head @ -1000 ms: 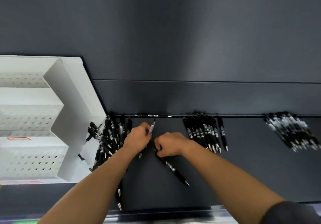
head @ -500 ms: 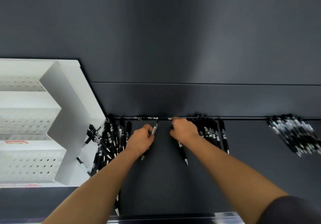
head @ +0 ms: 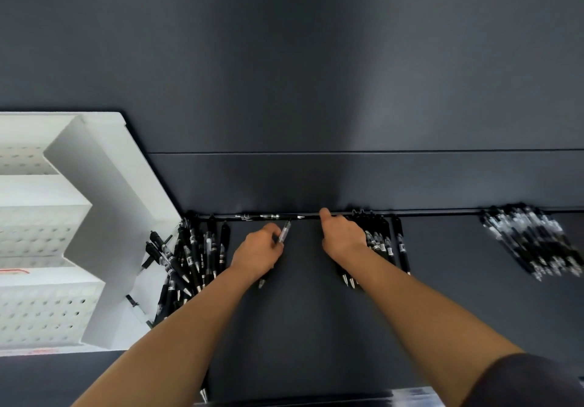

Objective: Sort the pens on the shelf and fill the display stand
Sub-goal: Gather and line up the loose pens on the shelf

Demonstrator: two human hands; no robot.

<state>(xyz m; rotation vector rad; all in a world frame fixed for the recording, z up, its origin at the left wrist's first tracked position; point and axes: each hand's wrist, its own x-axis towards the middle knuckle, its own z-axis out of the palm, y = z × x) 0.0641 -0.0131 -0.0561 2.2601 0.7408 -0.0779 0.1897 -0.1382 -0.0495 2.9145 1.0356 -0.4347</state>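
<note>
Head view showed the left hand (head: 257,253) with its fingers clamped on a clear-barrelled pen (head: 285,232). The clicker end poked toward the back wall and the tip showed below the wrist, so the pen was probably held in reserve until its group was decided. The right hand (head: 343,237) lay on the left edge of the middle pile of black pens (head: 385,244), one digit stretched to the back ledge. Its other fingers were buried among the barrels, so whether they were apart or closed round a pen could not be told. An unsorted heap (head: 192,258) leaned against the white display stand (head: 104,217), whose perforated tiers showed no pens. A third pile (head: 534,244) lay well apart on the right. One stray pen (head: 268,216) lay along the back ledge of the dark shelf (head: 300,327). Sorting looked midway and filling not yet begun.
</note>
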